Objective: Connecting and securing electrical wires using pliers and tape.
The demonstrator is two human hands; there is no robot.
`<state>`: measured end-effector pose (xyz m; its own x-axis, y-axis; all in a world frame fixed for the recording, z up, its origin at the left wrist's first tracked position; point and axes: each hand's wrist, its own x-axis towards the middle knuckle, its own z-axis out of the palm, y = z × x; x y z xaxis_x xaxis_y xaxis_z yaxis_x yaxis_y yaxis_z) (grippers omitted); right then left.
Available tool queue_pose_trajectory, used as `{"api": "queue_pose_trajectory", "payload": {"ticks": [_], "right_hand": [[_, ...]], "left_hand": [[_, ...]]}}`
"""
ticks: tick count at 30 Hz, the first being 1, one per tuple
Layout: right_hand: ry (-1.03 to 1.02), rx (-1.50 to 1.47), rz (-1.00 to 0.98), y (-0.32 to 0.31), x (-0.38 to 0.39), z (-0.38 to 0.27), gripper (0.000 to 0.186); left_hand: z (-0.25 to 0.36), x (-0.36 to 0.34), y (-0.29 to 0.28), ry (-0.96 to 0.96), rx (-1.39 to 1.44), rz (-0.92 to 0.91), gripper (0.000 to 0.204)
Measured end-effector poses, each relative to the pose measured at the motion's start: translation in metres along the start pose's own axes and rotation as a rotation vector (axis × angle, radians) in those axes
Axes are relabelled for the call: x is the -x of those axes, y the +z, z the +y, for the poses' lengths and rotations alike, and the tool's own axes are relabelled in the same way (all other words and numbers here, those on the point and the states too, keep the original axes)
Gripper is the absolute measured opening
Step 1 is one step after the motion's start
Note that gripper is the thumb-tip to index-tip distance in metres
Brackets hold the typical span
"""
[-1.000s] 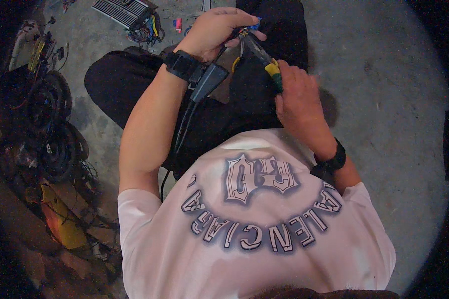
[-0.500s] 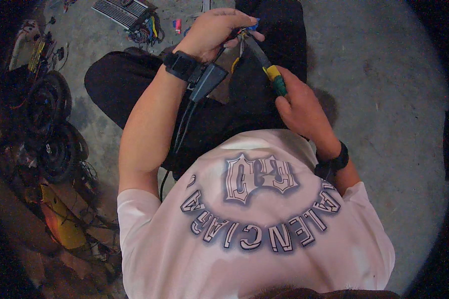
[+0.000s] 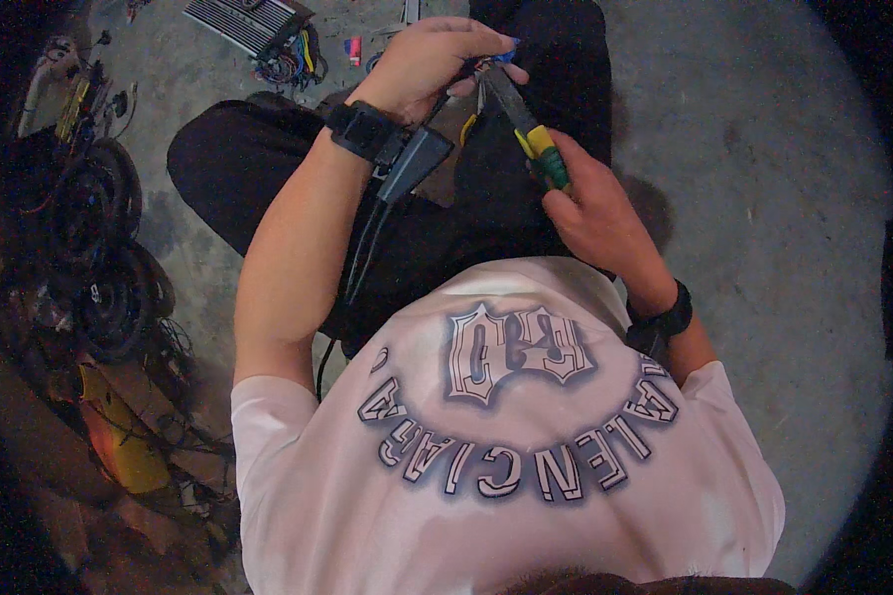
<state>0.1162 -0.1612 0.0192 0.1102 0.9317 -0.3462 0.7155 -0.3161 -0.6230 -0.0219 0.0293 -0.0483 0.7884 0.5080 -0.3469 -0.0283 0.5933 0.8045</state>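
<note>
My left hand (image 3: 437,64), above my crossed legs, pinches a small blue piece (image 3: 506,55) with thin wires at its fingertips. My right hand (image 3: 600,208) grips a hand tool with a green and yellow handle (image 3: 546,154) and a flat grey metal shank. The tool's far end meets the blue piece by my left fingers; its tip is too small to make out. A second narrow metal part with a yellow end (image 3: 468,127) angles down beside it. Whether it belongs to the same tool, I cannot tell. A black tapered plug-like piece (image 3: 417,164) with cables sits beside my left wrist.
A ribbed silver metal box (image 3: 248,25) lies on the floor at the far left, with a bundle of coloured wires (image 3: 290,64) beside it. Near them is a small red item (image 3: 354,50). Black wheels (image 3: 109,302), cables and a yellow-orange panel (image 3: 124,436) crowd the left side.
The tool in my right hand has shifted slightly left and tilted a little, and my right hand has moved slightly with it. My left hand stays almost in place.
</note>
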Motion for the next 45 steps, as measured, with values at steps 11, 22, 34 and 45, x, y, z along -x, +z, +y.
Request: {"api": "queue_pose_trajectory", "payload": {"ticks": [11,22,34,45], "right_hand": [[0.154,-0.102,-0.105,-0.012,-0.001,-0.011,0.055],[0.175,-0.158,-0.133,-0.007,-0.002,-0.006,0.056],[0.112,-0.326,-0.123,0.013,-0.004,0.004,0.055],[0.181,-0.376,-0.125,0.006,-0.007,-0.003,0.056]], "left_hand": [[0.007,0.002,0.0,-0.016,-0.005,0.035,0.02],[0.0,0.002,-0.003,-0.047,-0.04,-0.01,0.023],[0.002,0.007,-0.005,-0.076,-0.062,0.009,0.022],[0.0,0.0,-0.007,-0.047,-0.082,-0.015,0.021]]}}
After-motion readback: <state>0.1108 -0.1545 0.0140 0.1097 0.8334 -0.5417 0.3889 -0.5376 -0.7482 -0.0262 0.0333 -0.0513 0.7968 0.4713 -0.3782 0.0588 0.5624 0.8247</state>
